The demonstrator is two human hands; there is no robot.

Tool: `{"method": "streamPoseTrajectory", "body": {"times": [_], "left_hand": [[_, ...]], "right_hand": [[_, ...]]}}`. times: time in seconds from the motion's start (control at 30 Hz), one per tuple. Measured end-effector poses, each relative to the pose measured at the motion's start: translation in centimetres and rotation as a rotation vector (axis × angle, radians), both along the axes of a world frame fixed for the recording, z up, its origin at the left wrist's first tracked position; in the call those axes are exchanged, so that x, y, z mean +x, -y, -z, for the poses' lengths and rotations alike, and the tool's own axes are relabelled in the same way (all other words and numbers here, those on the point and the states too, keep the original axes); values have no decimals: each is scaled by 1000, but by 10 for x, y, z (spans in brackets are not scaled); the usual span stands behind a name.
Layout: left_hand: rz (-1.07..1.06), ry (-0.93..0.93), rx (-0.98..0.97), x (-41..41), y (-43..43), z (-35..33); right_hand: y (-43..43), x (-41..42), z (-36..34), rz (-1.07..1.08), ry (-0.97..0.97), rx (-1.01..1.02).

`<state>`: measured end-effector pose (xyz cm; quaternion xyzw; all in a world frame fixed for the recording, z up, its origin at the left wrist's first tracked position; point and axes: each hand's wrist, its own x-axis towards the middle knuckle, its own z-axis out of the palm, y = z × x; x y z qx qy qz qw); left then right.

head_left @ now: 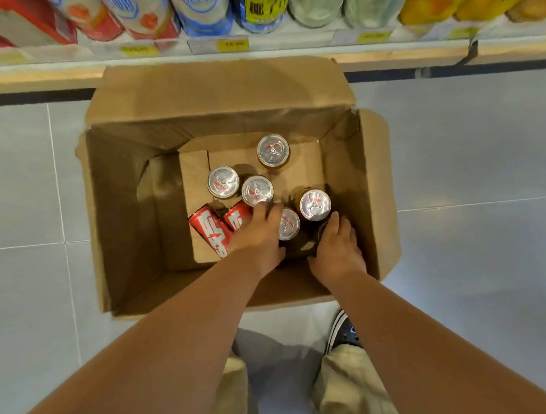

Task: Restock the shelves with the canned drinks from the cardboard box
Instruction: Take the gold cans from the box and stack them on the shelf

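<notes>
1. Canned drinks (273,150): five stand upright on the bottom of the cardboard box (118,200), silver tops showing. One stands alone toward the far wall, two are side by side at the centre, and two are nearer the right wall.
2. Red cans (208,232): two lie on their sides, near and left of the upright group. They touch each other and are partly covered by the left hand.
3. Cardboard box: stands open on the tiled floor (471,153) with its flaps spread outward and its far flap against the shelf edge (397,57).
4. Left hand (258,234): reaches down into the box, back of the hand up, above the lying red cans. Its fingertips are close to a central upright can. The fingers are hidden from above, so it cannot be told whether they grasp anything.
5. Right hand (337,244): is low by the right wall, its fingers and thumb curled around a dark can (322,231) that is mostly in shadow.
6. Shelf edge: carries yellow price tags (232,44), with a row of bottles (199,9) above.
7. Shoe (343,332): shows on the floor near the box's near side.
</notes>
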<state>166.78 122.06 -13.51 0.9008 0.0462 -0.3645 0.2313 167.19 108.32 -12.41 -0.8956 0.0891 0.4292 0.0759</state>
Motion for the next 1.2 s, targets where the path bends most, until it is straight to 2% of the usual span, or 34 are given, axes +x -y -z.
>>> {"method": "streamPoseTrajectory", "body": {"times": [0.07, 0.17, 0.3, 0.4, 0.53, 0.63, 0.8, 0.9, 1.0, 1.1, 1.2], "left_hand": [[14, 19, 3, 1, 8, 12], [88, 151, 41, 1, 16, 26], [96, 159, 67, 4, 24, 31], [76, 156, 47, 6, 24, 19], [1, 122, 8, 7, 20, -25], [-68, 114, -29, 14, 14, -76], [-283, 161, -216, 21, 2, -178], [-320, 278, -193, 29, -6, -260], [-445, 346, -194, 34, -15, -352], [-447, 486, -230, 41, -23, -424], [-490, 641, -245, 40, -34, -530]], "right_hand": [[-2, 3, 15, -105, -20, -62], [0, 5, 32, -270, 80, -138], [5, 8, 32, -347, 153, -117], [6, 9, 19, -336, 173, -46], [9, 10, -25, -207, 179, 90], [12, 15, -74, -62, 229, 169], [11, 33, -183, 38, 358, 303], [7, 45, -264, -20, 461, 389], [5, 53, -352, 33, 577, 493], [3, 65, -418, 67, 709, 554], [-1, 74, -519, 46, 799, 649]]}}
